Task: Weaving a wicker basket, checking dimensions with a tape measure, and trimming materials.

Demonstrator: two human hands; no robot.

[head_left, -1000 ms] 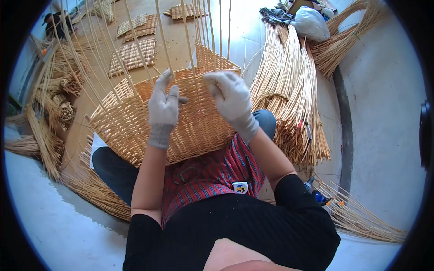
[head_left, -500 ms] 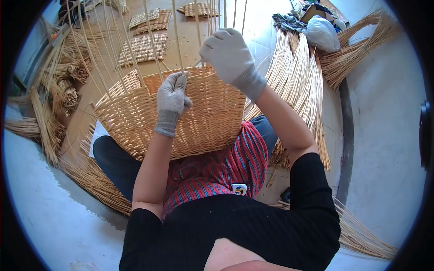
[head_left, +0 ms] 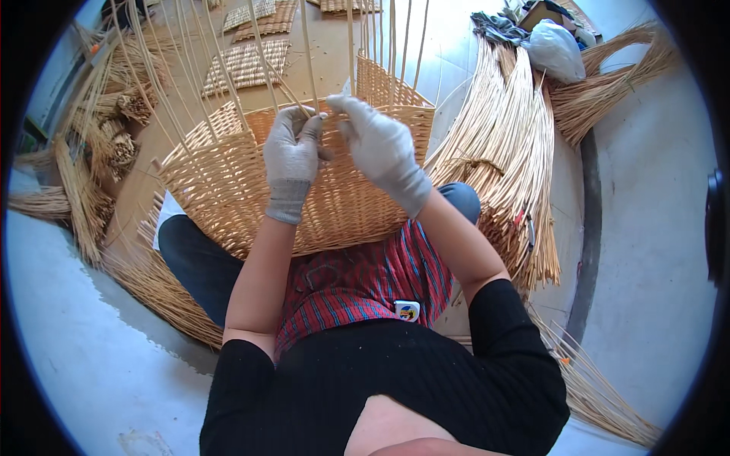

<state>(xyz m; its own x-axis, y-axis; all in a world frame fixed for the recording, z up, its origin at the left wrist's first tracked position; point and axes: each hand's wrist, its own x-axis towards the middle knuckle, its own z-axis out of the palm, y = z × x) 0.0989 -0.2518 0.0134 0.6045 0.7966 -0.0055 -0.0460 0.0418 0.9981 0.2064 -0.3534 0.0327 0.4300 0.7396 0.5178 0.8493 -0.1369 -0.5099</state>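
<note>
A half-woven wicker basket rests on my lap, with tall upright stakes rising from its rim. My left hand, in a pale knit glove, is closed at the near rim, thumb and fingers pinching a thin wicker strand that slants up to the left. Close beside it, my right hand, gloved too, has its fingers bent together at the rim. Its fingertips are nearly at the left hand's; whatever lies between them is hidden.
Bundles of long wicker rods lie to the right and the left. Beyond the basket are flat woven panels on the floor. A white plastic bag sits at the upper right. A striped red cloth covers my lap.
My right hand has come down and left from above the rim to beside my left hand. The left hand stays at the rim, and the basket's far right corner now shows.
</note>
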